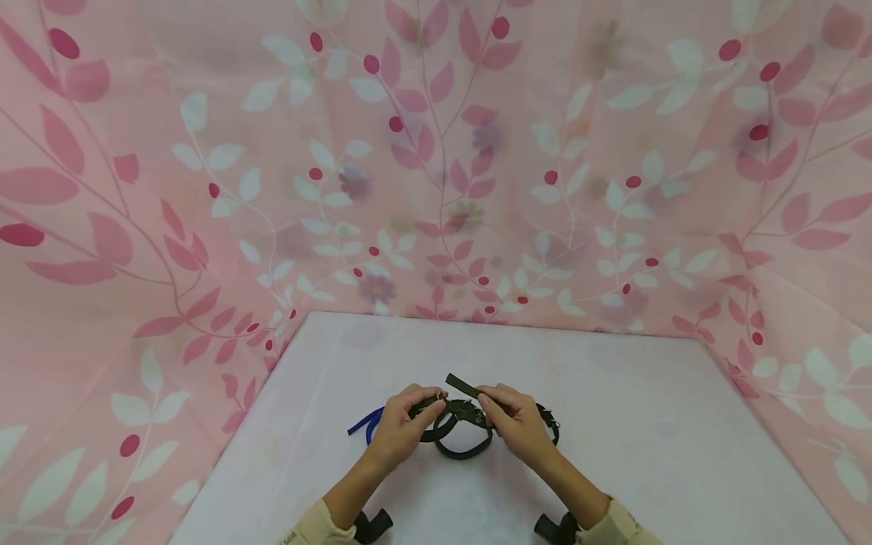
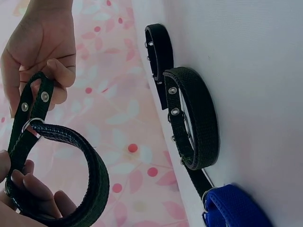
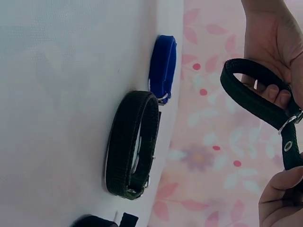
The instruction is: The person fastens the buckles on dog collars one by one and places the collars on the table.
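A dark green collar is held up between both hands, its padded band looped and its eyeleted strap passing through a metal ring. My left hand grips the band near the buckle. With thumb and fingers, my right hand pinches the strap, whose free end points up and left in the head view. Below the hands, another dark green collar stands on its edge on the table. A blue collar lies to the left of it, and a black collar to the right.
The white table carries the collars near its front middle. Pink leaf-patterned fabric rises behind the table and along both sides. Black wrist devices sit by the beige sleeves.
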Demonstrator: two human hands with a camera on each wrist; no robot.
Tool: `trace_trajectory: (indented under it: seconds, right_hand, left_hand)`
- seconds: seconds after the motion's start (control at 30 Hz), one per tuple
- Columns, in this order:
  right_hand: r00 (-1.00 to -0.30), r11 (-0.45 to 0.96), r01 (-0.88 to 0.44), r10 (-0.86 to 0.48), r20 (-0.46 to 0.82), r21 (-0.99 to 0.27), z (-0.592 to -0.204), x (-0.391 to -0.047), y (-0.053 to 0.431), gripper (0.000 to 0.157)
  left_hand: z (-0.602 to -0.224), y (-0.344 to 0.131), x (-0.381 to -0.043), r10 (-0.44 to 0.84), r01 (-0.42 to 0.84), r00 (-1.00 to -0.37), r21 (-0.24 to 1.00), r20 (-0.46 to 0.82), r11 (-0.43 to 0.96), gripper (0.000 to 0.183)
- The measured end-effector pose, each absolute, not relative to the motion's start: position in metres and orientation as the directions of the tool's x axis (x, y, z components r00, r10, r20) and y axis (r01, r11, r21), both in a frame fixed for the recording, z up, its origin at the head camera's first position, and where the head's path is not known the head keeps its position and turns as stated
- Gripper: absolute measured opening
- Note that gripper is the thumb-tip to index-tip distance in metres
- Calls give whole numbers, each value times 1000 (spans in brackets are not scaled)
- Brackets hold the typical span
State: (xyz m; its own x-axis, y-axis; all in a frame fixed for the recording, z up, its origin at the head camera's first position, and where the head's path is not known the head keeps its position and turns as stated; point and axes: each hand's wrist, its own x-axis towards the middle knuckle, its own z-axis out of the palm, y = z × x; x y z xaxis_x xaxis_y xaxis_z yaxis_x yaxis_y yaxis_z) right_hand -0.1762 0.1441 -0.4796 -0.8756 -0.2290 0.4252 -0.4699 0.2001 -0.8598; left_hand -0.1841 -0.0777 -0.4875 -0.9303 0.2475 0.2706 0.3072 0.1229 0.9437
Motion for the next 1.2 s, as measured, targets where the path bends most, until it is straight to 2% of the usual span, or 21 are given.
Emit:
trace_trajectory:
  seconds: [0.23, 0.4, 0.83, 1.03, 1.2]
  right_hand:
    - [-847, 163, -495, -306, 434, -853, -492, -180, 149, 21]
    - [-863, 191, -465, -314, 396, -864, -491, -179, 148, 19]
    - [-882, 237, -394, -368, 293, -888, -455, -160, 140, 20]
    - [-858, 225, -452, -373, 352, -863, -459, -161, 136, 21]
    - [-831, 243, -526, -352, 431, -815, -483, -172, 138, 19]
  left_hand:
    - [-492, -78, -186, 250, 373, -907, 922, 338, 107, 23]
    - [-492, -79, -186, 225, 414, -898, 900, 378, 139, 22]
    - [-493, -82, -187, 233, 446, -885, 878, 403, 173, 19]
    - [-491, -81, -186, 265, 399, -896, 908, 356, 130, 20]
    - [-489, -78, -186, 297, 360, -899, 929, 321, 85, 18]
